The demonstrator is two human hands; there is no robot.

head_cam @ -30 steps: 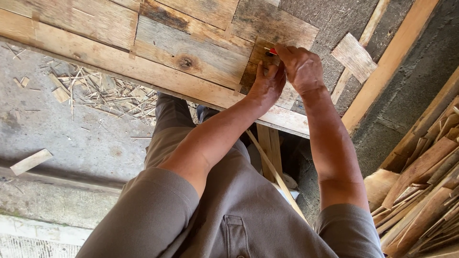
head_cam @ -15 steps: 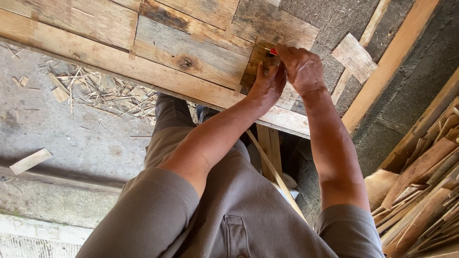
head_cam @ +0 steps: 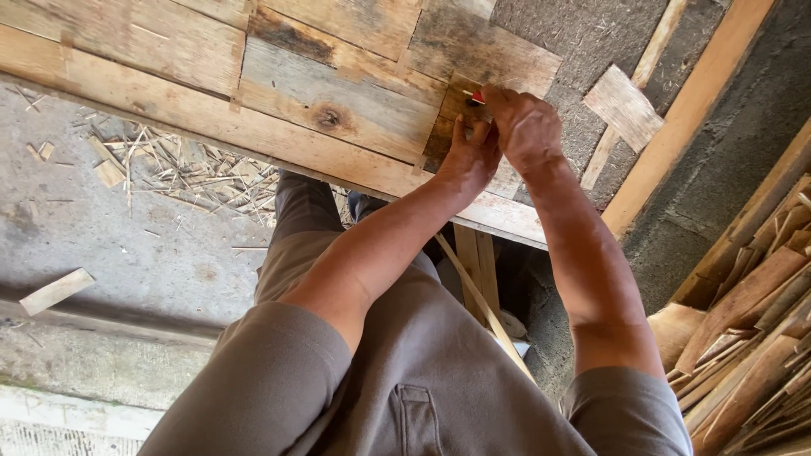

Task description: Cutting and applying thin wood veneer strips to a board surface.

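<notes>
Concrete yard, plank desk (head_cam: 253, 127) | right hand (head_cam: 528, 131): fingers pinch small red-tipped object (head_cam: 478, 99) | left hand (head_cam: 469, 156): fingers narrow, pressed on wood just below it

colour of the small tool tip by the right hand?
Red, with a dark tip; the small tool shows at the right hand in the head view.

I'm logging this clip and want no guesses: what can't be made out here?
- Small red-tipped object, head view: mostly covered by the right hand; its kind is unclear.
- Left hand fingertips: hidden behind the right hand.
- Wood scrap pile: cut off by the right edge.
</notes>
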